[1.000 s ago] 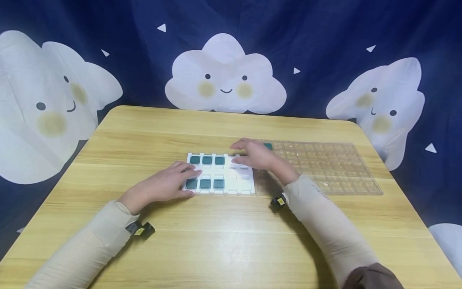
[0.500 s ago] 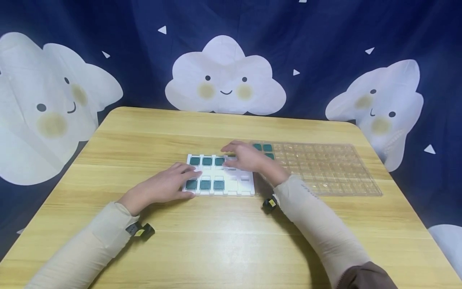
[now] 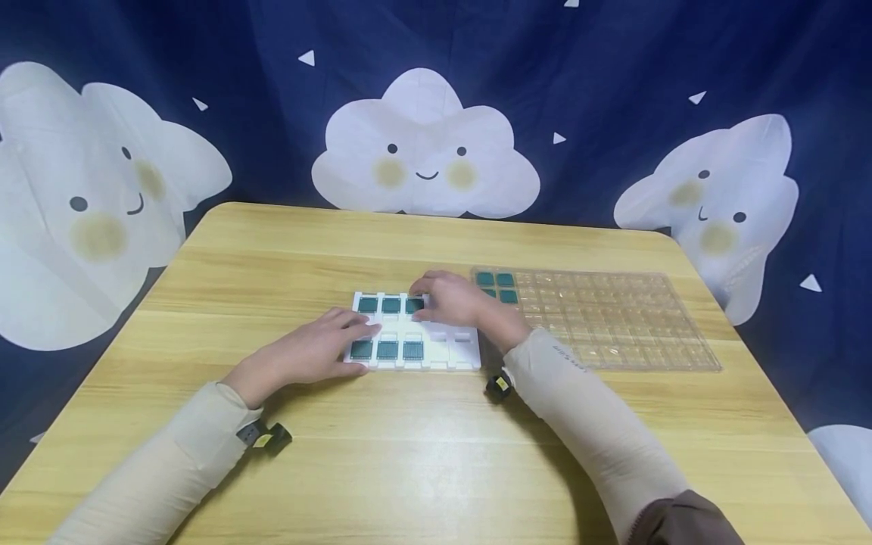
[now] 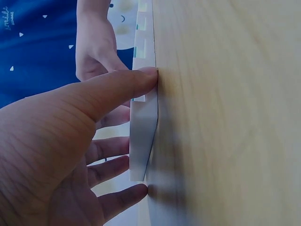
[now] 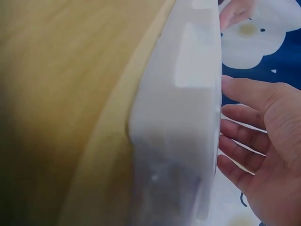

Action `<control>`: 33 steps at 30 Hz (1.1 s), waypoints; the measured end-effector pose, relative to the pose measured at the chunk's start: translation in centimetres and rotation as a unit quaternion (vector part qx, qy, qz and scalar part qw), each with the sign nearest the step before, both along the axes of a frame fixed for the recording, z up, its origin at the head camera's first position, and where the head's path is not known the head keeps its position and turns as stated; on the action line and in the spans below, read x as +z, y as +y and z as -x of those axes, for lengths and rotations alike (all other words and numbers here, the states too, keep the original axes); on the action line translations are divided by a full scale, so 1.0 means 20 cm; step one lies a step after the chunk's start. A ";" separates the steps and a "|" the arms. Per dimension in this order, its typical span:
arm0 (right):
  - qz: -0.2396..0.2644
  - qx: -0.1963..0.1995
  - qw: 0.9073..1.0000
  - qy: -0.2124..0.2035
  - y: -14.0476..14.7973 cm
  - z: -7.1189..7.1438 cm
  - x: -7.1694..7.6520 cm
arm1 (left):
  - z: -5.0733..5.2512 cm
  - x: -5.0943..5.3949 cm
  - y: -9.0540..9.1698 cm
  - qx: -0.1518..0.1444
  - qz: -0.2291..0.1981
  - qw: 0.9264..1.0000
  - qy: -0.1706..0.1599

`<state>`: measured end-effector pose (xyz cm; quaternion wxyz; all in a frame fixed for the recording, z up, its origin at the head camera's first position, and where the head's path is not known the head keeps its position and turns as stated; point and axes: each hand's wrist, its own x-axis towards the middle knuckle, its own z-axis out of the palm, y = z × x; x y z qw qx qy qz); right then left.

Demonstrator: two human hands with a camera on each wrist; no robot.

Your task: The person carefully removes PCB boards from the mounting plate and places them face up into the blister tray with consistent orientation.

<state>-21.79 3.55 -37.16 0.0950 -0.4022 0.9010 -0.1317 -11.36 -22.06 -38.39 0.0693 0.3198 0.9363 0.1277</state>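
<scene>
A white tray (image 3: 446,350) holds green square chips in two rows. In the head view my left hand (image 3: 306,352) grips its left end; the left wrist view shows the thumb against the tray's side (image 4: 143,120) and the fingers at its top. My right hand (image 3: 453,299) is over the upper row, thumb and forefinger spread around the third green chip (image 3: 414,305), which still lies in its slot. From the right wrist view, that hand (image 5: 263,127) has loosely bent fingers beside the tray (image 5: 174,113); contact with the chip is unclear.
A clear compartment tray (image 3: 613,318) adjoins the white tray on the right, with several green chips (image 3: 505,279) in its upper left corner. Both stand on a wooden table (image 3: 381,469). Behind hangs a dark blue cloth (image 3: 586,60) with white clouds.
My right hand has moved left, from the upper row's fourth slot to its third chip, uncovering more chips in the clear tray. My left hand has stayed in place.
</scene>
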 end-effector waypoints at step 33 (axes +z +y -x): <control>-0.006 -0.078 0.997 -0.017 -0.08 -0.06 -0.01 | 0.00 0.01 0.00 0.001 -0.007 1.000 -0.007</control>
